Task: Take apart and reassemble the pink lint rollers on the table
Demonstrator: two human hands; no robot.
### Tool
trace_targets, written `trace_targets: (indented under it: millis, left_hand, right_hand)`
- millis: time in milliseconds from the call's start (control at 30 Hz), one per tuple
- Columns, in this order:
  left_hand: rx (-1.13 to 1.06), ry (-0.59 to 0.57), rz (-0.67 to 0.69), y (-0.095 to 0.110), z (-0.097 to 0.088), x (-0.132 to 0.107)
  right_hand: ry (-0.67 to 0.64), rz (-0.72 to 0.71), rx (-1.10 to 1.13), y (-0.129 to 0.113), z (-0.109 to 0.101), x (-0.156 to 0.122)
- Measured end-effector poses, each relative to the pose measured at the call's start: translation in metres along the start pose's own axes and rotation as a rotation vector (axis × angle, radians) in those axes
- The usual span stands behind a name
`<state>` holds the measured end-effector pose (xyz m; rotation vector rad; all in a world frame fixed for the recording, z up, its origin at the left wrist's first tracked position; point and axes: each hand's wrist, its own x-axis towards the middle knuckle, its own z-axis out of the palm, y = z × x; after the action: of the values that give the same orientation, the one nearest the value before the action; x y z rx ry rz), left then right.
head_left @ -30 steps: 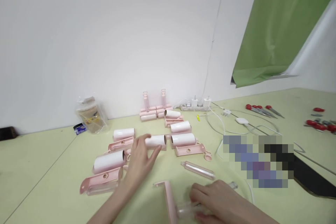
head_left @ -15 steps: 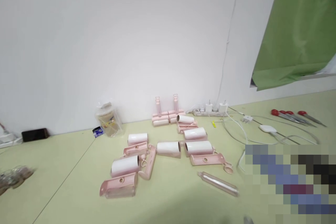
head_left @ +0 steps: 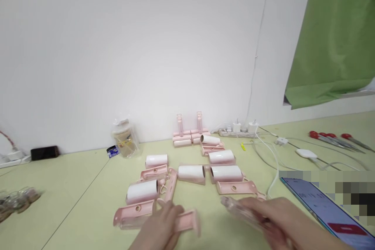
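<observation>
Nearest the wearer, the left hand [head_left: 164,222] is grasping a pink part [head_left: 185,222] in front of the middle white roll [head_left: 190,172]; the bent end is jutting out past the hand, probably because a hold round the body is leaving that end free. In front of that roll and to its right, the right hand [head_left: 274,218] is grasping a clear tube [head_left: 238,210], the narrow tip pointing outward, seemingly so that nothing is covering it; blur is hiding whether anything else is sitting in the palm. Farther to the roll's right, a phone [head_left: 318,207] is lying screen up, likely so that its digits are facing the wearer. To the roll's front left, a pink half-shell [head_left: 129,211] is lying before a second white roll [head_left: 143,191], and just to the roll's right another pink shell [head_left: 237,187] is lying before a third white roll [head_left: 227,172]; such grouping is perhaps keeping parts within one reach. Well behind the middle roll, two slim handles [head_left: 180,125] are standing upright near the wall [head_left: 146,47], maybe set back to avoid crowding the loose pieces.
</observation>
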<state>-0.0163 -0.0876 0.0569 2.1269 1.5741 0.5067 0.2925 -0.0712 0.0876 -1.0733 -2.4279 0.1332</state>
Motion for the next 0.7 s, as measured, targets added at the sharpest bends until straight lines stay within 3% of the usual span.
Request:
trace_targets:
  millis: [67, 133, 233, 300, 367, 400, 467, 533, 567, 700]
  left_hand:
    - [0.266, -0.053, 0.162, 0.007, 0.012, 0.029]
    - [0.49, -0.025, 0.249, 0.008, 0.021, 0.055]
    - [0.533, 0.035, 0.273, 0.005, 0.023, 0.074]
    - [0.345, 0.12, 0.275, 0.008, 0.017, 0.069]
    - [-0.039, 0.125, 0.212, 0.017, 0.013, 0.056]
    - [-0.276, 0.03, 0.154, 0.022, 0.013, 0.048]
    - [-0.69, -0.309, 0.035, 0.03, 0.02, 0.035]
    - [-0.966, -0.552, -0.032, 0.03, 0.033, 0.027]
    - [-1.052, -0.566, -0.043, 0.028, 0.04, 0.026]
    - [-1.217, -0.321, -0.01, 0.014, 0.058, 0.026]
  right_hand:
    - [-0.119, -0.014, 0.066, -0.017, 0.011, 0.013]
    - [-0.2, 0.006, 0.115, -0.028, 0.02, 0.022]
    - [-0.225, 0.005, 0.128, -0.031, 0.027, 0.025]
    - [-0.216, -0.035, 0.091, -0.029, 0.03, 0.026]
    - [-0.225, -0.096, 0.044, -0.027, 0.034, 0.027]
    - [-0.24, -0.124, 0.025, -0.027, 0.035, 0.029]
    - [-0.254, -0.113, 0.018, -0.027, 0.038, 0.031]
    - [-0.218, 0.015, 0.083, -0.026, 0.039, 0.031]
    - [-0.188, 0.1, 0.145, -0.024, 0.037, 0.03]
    - [-0.184, 0.349, 0.454, -0.017, 0.033, 0.022]
